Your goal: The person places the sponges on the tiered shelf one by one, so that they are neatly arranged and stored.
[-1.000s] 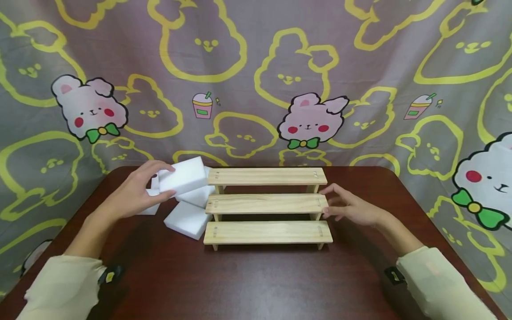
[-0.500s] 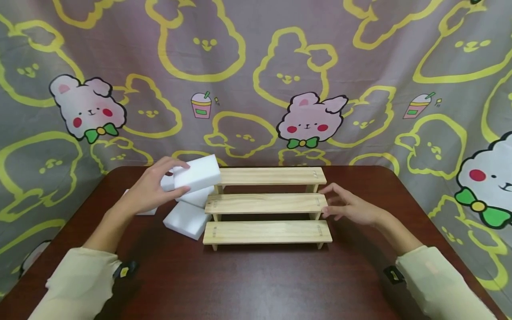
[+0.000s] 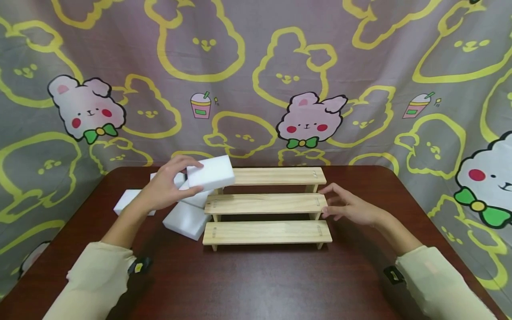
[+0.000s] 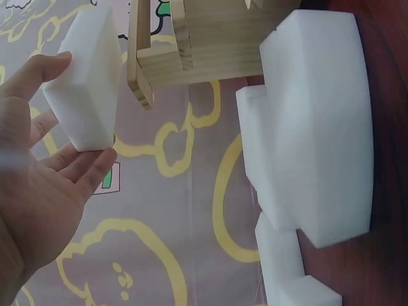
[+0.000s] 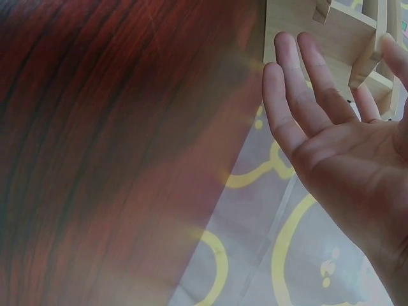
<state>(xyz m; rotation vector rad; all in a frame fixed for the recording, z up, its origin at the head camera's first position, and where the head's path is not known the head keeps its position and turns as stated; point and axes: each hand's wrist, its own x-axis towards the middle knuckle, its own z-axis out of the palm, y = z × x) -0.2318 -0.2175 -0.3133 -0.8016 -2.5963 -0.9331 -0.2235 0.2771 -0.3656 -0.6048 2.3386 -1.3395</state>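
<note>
My left hand (image 3: 162, 189) grips a white foam block (image 3: 212, 172) by its left end, thumb at the front and fingers behind. The block is held raised, overlapping the left end of the top step in the head view. In the left wrist view the same block (image 4: 86, 80) sits between thumb and fingertips. A pale wooden three-step display rack (image 3: 264, 204) stands on the table. At its right side my right hand (image 3: 356, 210) pinches the end of the middle step between thumb and index finger. The other fingers (image 5: 315, 105) extend free in the right wrist view.
Several more white foam blocks (image 3: 187, 220) lie in a loose pile against the rack's left side. One block (image 3: 128, 198) lies apart, farther left. The dark red-brown table (image 3: 264, 284) ends at a patterned curtain (image 3: 240, 89) behind the rack.
My left hand has carried the foam block to the right, from over the pile to the top step's left end. My right hand and the rack have stayed in place.
</note>
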